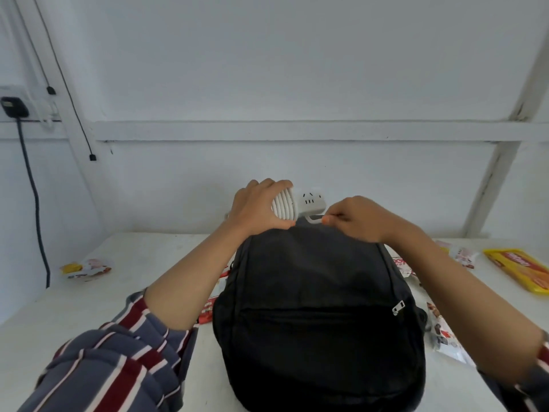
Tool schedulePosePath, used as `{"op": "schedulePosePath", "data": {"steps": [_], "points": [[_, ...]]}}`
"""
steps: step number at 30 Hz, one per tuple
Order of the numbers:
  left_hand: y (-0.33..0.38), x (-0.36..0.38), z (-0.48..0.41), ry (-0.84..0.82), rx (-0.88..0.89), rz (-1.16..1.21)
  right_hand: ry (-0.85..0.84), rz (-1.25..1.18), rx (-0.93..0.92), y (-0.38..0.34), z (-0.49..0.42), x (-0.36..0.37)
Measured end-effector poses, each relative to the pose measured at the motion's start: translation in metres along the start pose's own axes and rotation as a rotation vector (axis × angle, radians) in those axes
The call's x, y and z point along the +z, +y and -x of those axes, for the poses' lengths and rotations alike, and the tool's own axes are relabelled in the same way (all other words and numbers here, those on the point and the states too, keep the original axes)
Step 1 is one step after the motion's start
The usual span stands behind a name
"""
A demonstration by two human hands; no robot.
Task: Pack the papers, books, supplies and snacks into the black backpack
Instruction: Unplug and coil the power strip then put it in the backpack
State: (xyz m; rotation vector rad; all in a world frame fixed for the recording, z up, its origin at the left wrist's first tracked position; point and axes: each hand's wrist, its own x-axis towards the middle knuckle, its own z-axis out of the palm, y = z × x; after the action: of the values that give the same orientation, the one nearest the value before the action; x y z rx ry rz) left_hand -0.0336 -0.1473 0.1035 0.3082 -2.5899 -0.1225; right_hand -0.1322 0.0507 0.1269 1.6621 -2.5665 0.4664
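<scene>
Head: cable coil [283,205] in left grip [256,208]

We see both forearms stretched forward and angled inward toward each other. Our left hand [258,208] curls round a coiled white cable [283,208], thumb underneath. Our right hand [359,218] has its fingers curled, thumb and forefinger pinched together, perhaps on the cable's loose end.

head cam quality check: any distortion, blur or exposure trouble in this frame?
Head view: wide-angle distortion, the right wall post leans inward; light flat and soft, no glare; the backpack is near-black with little detail; the left sleeve and yellow packet at the edges look soft; the cable in the left hand is sharp.
</scene>
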Motion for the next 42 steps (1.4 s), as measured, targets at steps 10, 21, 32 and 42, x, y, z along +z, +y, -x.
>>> {"op": "schedulePosePath", "data": {"steps": [10, 21, 32, 42], "points": [[0.019, 0.002, -0.003, -0.036, 0.184, 0.176, 0.541, 0.021, -0.248, 0.015, -0.013, -0.001], [0.057, 0.005, -0.005, -0.012, 0.182, 0.315, 0.284, -0.666, -0.041, 0.040, -0.016, -0.023], [0.076, 0.027, -0.004, 0.097, 0.338, 0.148, -0.301, -0.825, 0.058, 0.079, -0.025, -0.034], [0.080, 0.013, -0.007, 0.130, 0.215, 0.293, 0.259, -0.941, 0.145, 0.104, -0.014, 0.015]]}}
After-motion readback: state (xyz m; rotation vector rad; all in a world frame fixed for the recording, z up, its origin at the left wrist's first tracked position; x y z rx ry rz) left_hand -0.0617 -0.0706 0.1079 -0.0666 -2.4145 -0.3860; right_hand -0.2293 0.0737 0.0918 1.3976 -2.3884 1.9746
